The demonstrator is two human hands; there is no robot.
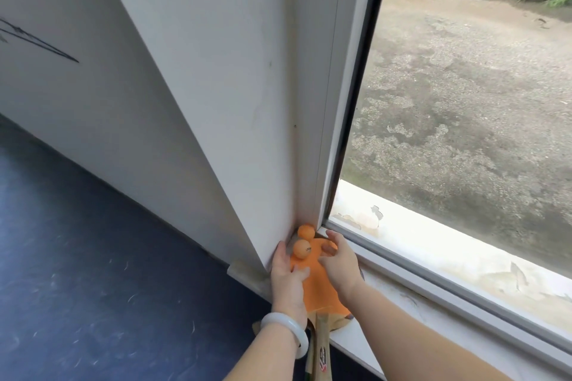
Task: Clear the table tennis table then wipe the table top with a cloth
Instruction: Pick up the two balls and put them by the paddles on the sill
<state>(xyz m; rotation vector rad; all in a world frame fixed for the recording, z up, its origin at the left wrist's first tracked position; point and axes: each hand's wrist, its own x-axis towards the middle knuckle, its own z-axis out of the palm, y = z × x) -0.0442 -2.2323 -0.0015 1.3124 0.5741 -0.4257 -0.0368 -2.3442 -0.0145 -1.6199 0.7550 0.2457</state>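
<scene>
Orange ball [327,248] in right hand [339,263] fingers [333,237]; paddle [318,288] beneath, wall [216,102], frame [331,133] alongside.

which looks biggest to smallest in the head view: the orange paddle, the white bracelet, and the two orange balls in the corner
1. orange paddle
2. white bracelet
3. near ball and far ball: they look alike, so not ranked

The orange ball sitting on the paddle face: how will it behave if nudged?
The ball is round and rests loose on the flat paddle, so it probably rolls at a touch. It looks like a table tennis ball, so likely light. The wall corner and second ball behind may stop it. The right hand grips a third ball.
</scene>
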